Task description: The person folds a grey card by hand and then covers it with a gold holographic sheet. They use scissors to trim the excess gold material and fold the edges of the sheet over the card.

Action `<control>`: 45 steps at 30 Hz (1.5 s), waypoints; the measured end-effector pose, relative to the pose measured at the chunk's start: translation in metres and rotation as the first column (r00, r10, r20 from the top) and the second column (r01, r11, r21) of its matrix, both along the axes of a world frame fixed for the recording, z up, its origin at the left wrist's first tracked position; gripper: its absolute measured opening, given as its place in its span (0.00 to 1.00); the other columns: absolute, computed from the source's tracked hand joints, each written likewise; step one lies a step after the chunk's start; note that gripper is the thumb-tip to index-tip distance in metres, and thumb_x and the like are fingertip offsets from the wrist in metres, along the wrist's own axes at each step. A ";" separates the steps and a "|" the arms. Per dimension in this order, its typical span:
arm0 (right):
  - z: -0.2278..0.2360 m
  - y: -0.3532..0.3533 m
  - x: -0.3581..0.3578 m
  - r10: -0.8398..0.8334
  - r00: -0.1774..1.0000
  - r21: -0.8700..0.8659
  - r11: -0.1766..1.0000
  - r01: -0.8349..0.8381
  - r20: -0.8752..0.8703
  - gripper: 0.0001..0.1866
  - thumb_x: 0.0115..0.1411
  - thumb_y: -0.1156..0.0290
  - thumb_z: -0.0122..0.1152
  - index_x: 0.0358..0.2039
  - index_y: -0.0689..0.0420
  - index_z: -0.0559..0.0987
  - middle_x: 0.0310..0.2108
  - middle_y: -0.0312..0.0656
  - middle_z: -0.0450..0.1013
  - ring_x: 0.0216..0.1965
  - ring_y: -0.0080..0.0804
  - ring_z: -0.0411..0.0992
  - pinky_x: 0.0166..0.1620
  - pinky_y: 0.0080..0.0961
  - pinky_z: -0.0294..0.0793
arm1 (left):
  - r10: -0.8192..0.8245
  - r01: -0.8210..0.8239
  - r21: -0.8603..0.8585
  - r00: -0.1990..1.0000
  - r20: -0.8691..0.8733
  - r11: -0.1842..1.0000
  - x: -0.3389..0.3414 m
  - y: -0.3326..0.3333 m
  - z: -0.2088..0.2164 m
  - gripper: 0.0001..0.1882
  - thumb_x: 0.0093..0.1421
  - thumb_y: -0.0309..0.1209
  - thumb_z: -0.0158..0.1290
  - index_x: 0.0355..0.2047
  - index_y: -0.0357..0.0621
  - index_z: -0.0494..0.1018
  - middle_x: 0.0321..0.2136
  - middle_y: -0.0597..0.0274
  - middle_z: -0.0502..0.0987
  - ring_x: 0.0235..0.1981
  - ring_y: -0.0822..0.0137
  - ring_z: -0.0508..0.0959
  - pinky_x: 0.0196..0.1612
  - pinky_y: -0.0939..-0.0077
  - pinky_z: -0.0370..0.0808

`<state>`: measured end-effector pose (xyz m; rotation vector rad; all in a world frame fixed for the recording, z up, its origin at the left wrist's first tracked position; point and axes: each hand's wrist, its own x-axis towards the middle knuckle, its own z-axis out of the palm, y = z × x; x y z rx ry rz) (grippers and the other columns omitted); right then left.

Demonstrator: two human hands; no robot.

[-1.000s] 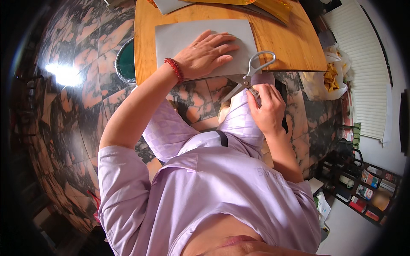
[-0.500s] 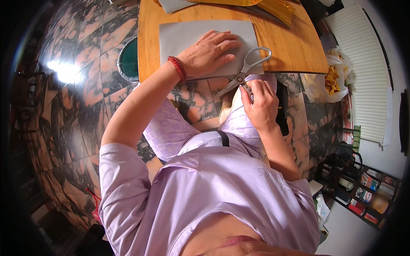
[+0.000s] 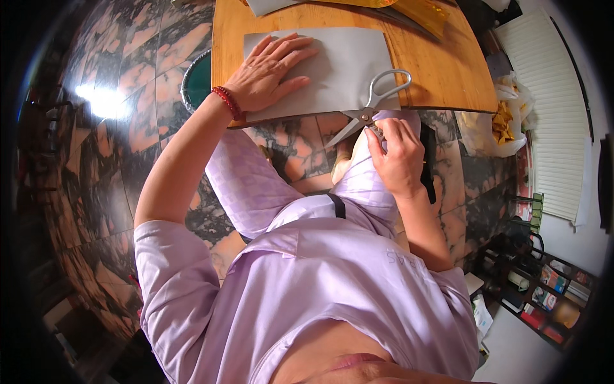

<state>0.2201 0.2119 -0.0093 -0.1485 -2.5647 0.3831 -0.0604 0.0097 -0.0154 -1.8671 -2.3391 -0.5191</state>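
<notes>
A sheet of grey-white paper (image 3: 345,64) lies at the near edge of the wooden table. My left hand (image 3: 265,73), with a red bead bracelet (image 3: 228,101) at its wrist, rests flat on the sheet's left part, fingers spread. By the table's near right edge, my right hand (image 3: 398,153) is closed around one handle of a pair of grey scissors (image 3: 366,116). The scissors' other handle loop sticks up over the sheet's right corner. Their blades are parted and point to the lower left, beyond the table edge. My fingers partly hide the gripped handle.
Shiny gold sheet material (image 3: 416,16) lies at the table's (image 3: 448,77) far side. Left of the table stands a green bin (image 3: 198,83) with a plastic liner. A clear bag with gold scraps (image 3: 503,121) hangs at the right. Farther lower right is a compartmented shelf (image 3: 543,288).
My left hand has slid left across the paper, from its middle to its left part. The right hand keeps hold of the scissors in nearly the same place.
</notes>
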 end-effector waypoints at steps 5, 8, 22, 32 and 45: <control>0.006 0.009 0.021 0.031 0.999 -0.035 0.999 -0.030 0.044 0.11 0.63 0.73 0.75 0.39 0.58 0.79 0.34 0.45 0.80 0.37 0.49 0.79 0.42 0.43 0.79 | 0.010 -0.010 0.007 1.000 -0.025 1.000 -0.002 0.003 -0.002 0.31 0.79 0.48 0.50 0.77 0.51 0.66 0.78 0.56 0.63 0.81 0.53 0.58 0.83 0.50 0.50; 0.006 0.007 0.019 0.023 0.998 -0.035 0.999 -0.021 0.053 0.11 0.63 0.73 0.75 0.39 0.58 0.79 0.35 0.45 0.80 0.37 0.48 0.79 0.42 0.42 0.80 | -0.005 0.006 0.016 0.999 -0.037 1.000 -0.004 0.003 -0.004 0.31 0.79 0.48 0.50 0.77 0.52 0.65 0.78 0.56 0.63 0.81 0.53 0.58 0.83 0.50 0.50; 0.008 -0.019 0.004 0.051 0.999 -0.002 0.999 -0.051 -0.008 0.11 0.62 0.75 0.75 0.38 0.60 0.79 0.34 0.46 0.79 0.35 0.49 0.79 0.40 0.42 0.80 | 0.041 -0.041 -0.006 0.999 -0.025 0.999 -0.001 0.002 -0.008 0.28 0.82 0.47 0.42 0.78 0.57 0.64 0.79 0.61 0.62 0.82 0.57 0.56 0.84 0.50 0.46; 0.000 -0.035 -0.020 0.016 1.000 0.078 0.997 -0.018 0.019 0.12 0.64 0.68 0.75 0.41 0.55 0.78 0.35 0.42 0.79 0.39 0.45 0.79 0.47 0.41 0.79 | 0.043 -0.043 -0.006 0.999 -0.034 0.999 -0.004 0.002 -0.011 0.28 0.83 0.48 0.40 0.78 0.59 0.64 0.80 0.62 0.61 0.82 0.57 0.55 0.84 0.49 0.45; 0.007 -0.048 -0.027 0.047 0.997 0.022 0.999 -0.049 0.061 0.11 0.65 0.68 0.74 0.40 0.57 0.79 0.36 0.43 0.81 0.39 0.47 0.81 0.43 0.42 0.80 | 0.059 -0.059 0.003 0.998 -0.015 0.998 -0.002 0.003 -0.016 0.28 0.82 0.46 0.43 0.78 0.59 0.63 0.80 0.64 0.62 0.82 0.58 0.55 0.84 0.48 0.45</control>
